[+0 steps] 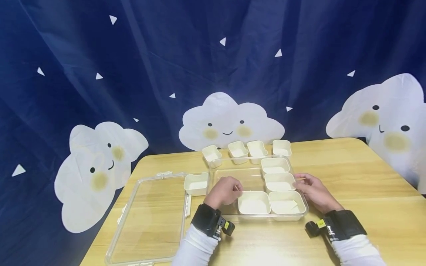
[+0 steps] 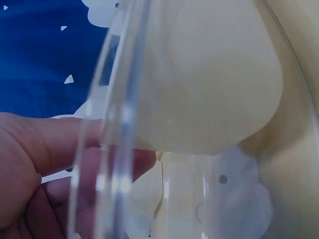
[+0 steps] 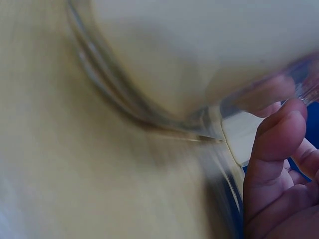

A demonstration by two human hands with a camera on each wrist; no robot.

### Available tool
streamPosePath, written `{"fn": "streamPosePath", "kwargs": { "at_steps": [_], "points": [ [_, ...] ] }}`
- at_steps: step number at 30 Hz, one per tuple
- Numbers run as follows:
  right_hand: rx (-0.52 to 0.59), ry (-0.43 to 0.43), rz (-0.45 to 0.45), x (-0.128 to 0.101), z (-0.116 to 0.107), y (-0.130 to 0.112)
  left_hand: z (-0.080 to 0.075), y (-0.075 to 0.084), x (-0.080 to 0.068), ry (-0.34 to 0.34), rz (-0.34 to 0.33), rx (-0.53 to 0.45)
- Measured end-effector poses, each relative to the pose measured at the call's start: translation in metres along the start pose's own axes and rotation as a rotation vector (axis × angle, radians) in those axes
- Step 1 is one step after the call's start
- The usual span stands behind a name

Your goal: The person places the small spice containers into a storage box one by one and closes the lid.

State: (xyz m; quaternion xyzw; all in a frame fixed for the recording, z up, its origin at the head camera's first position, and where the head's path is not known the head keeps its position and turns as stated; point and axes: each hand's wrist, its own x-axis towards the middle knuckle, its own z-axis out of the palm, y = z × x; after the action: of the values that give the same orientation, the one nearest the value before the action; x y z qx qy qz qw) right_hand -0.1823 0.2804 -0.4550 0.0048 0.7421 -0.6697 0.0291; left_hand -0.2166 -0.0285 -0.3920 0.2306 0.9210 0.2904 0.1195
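The clear tray (image 1: 247, 173) sits mid-table, its long side running left to right between both hands. The left hand (image 1: 224, 192) curls inside by a cream cup (image 1: 254, 203); the right hand (image 1: 314, 192) holds the right rim.

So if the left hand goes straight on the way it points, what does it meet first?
Probably the near-left cup inside the clear tray; the left hand points right toward it, though depth is unclear.

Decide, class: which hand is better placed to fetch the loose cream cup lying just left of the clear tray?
Probably the left hand. It sits inside the clear tray at its left side, close to that cream cup; the right hand rests at the tray's far right edge.
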Motion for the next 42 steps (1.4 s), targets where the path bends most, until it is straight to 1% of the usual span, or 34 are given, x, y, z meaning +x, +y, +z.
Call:
{"fn": "streamPosePath", "kwargs": {
  "at_steps": [4,9,11,14,17,19,21,25,27,29,32,36,39,42],
  "points": [
    [-0.006,-0.003,-0.008,0.003,0.001,-0.002,0.0,-0.001,-0.001,-0.004,-0.02,-0.009],
    [-0.007,-0.015,-0.014,0.005,0.003,-0.005,-0.001,-0.003,-0.001,-0.004,-0.038,0.021],
    [-0.011,-0.016,-0.013,0.005,0.002,-0.005,-0.001,-0.003,-0.001,-0.008,-0.031,0.045],
    [-0.023,-0.014,-0.007,0.004,0.0,-0.005,-0.001,-0.001,0.0,-0.018,-0.023,0.054],
    [-0.031,-0.015,-0.009,0.003,-0.004,-0.006,-0.001,0.003,0.0,-0.026,-0.02,0.034],
    [-0.017,-0.019,-0.015,0.002,-0.006,-0.005,-0.001,0.004,0.001,-0.027,-0.026,0.014],
    [-0.003,-0.022,-0.018,0.002,-0.008,-0.005,-0.001,0.005,0.002,-0.02,-0.023,0.011],
    [-0.013,-0.023,-0.011,0.001,-0.01,-0.003,0.0,0.003,0.002,0.001,-0.02,0.017],
    [-0.021,-0.024,-0.006,0.001,-0.01,-0.002,0.0,0.002,0.001,0.016,-0.023,0.004],
    [-0.024,-0.024,0.0,0.001,-0.009,-0.002,-0.001,0.0,0.0,0.038,-0.026,-0.021],
    [-0.018,-0.02,0.002,0.001,-0.008,0.0,-0.005,-0.003,-0.003,0.092,-0.025,-0.071],
    [-0.01,-0.015,-0.006,0.001,-0.006,0.002,-0.015,-0.008,-0.011,0.198,-0.023,-0.138],
    [-0.001,-0.017,-0.013,0.001,-0.004,0.002,-0.027,-0.015,-0.019,0.282,-0.055,-0.195],
    [0.01,-0.02,-0.015,0.002,-0.002,0.002,-0.039,-0.025,-0.028,0.363,-0.106,-0.252]
  ]
}}
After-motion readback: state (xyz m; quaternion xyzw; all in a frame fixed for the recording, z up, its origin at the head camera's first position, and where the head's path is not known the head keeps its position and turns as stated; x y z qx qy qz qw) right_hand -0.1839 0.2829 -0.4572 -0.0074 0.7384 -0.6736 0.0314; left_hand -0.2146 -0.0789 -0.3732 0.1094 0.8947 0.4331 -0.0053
